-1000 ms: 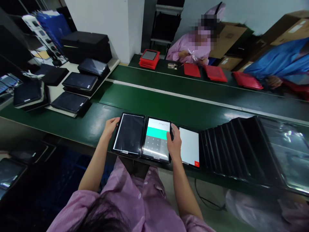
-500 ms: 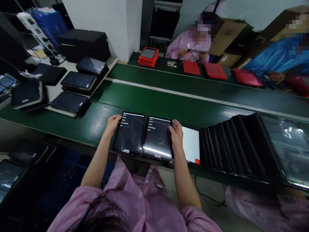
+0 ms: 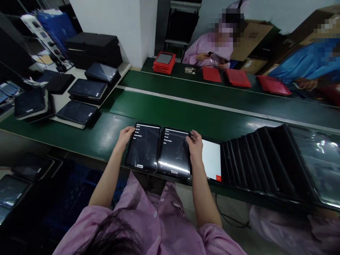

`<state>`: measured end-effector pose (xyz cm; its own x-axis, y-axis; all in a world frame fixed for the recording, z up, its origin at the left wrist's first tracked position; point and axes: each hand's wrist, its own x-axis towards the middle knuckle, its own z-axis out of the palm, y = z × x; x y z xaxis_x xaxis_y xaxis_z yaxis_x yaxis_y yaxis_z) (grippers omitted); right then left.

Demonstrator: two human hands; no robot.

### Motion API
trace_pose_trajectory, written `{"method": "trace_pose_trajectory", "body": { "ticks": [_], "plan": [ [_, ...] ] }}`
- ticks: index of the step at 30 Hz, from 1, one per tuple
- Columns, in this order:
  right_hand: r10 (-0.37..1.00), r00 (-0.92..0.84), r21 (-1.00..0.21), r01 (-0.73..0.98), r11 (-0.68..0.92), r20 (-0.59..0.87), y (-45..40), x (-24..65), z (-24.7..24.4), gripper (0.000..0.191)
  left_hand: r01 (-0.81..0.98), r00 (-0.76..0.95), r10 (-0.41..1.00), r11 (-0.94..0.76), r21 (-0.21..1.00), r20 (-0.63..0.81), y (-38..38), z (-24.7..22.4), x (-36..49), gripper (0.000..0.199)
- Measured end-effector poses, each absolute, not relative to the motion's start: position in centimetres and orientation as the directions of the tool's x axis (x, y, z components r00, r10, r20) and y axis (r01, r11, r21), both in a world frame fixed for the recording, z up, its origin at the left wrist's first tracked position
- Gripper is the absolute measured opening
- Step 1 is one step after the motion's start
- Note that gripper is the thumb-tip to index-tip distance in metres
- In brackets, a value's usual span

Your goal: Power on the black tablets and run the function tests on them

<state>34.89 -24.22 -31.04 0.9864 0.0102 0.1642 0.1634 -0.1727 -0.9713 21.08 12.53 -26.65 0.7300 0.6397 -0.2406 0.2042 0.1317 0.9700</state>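
Observation:
Two black tablets lie side by side, both showing white menu text on dark screens. My left hand point(image 3: 124, 137) grips the upper left edge of the left tablet point(image 3: 145, 150), its fingers pressed together there. On the other side, my right hand point(image 3: 195, 146) is curled at the upper right edge of the right tablet point(image 3: 174, 154), thumb at the screen's border. Some of its fingers are hidden behind the edge. A third tablet with a white screen point(image 3: 211, 159) and a red corner square lies just right of that hand, partly covered by it.
A leaning row of black tablets point(image 3: 255, 163) fills the bench's right side. Stacked tablets point(image 3: 87, 88) stand on a pale board at left. Across the green bench point(image 3: 159, 104), two people handle items near red pouches point(image 3: 237, 78). Another person's pink sleeve is at lower right.
Both hands stay at the tablets' outer edges, and the tablets look unmoved on the bench. The whole view has shifted very slightly. Across the bench, the blue-sleeved person's hand has moved a little.

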Motion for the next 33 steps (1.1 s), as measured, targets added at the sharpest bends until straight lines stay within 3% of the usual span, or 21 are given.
{"method": "trace_pose_trajectory", "body": {
  "ticks": [5, 11, 19, 24, 33],
  "plan": [
    [0.039, 0.988, -0.973, 0.155, -0.172, 0.151, -24.4, 34.7, -31.3, 0.071, 0.184, 0.734, 0.622, 0.205, 0.961, -0.273, 12.4, -26.6, 20.7, 0.059],
    [0.027, 0.981, -0.971, 0.196, -0.136, 0.194, -24.7, 35.0, -32.1, 0.056, 0.194, 0.715, 0.639, 0.206, 0.959, -0.282, 12.5, -27.0, 20.8, 0.055],
    [0.033, 0.977, -0.968, 0.215, -0.126, 0.213, -25.0, 35.1, -32.6, 0.057, 0.245, 0.735, 0.664, -0.075, 0.967, -0.135, 12.2, -26.6, 20.9, 0.059],
    [0.034, 0.980, -0.971, 0.200, -0.134, 0.197, -24.7, 35.1, -32.6, 0.063, 0.180, 0.750, 0.632, 0.090, 0.980, -0.196, 12.3, -26.6, 21.0, 0.052],
    [0.058, 0.981, -0.960, 0.191, -0.205, 0.182, -24.7, 34.7, -31.6, 0.074, 0.201, 0.720, 0.640, 0.177, 0.963, -0.268, 12.7, -27.3, 21.1, 0.051]
  ]
}}
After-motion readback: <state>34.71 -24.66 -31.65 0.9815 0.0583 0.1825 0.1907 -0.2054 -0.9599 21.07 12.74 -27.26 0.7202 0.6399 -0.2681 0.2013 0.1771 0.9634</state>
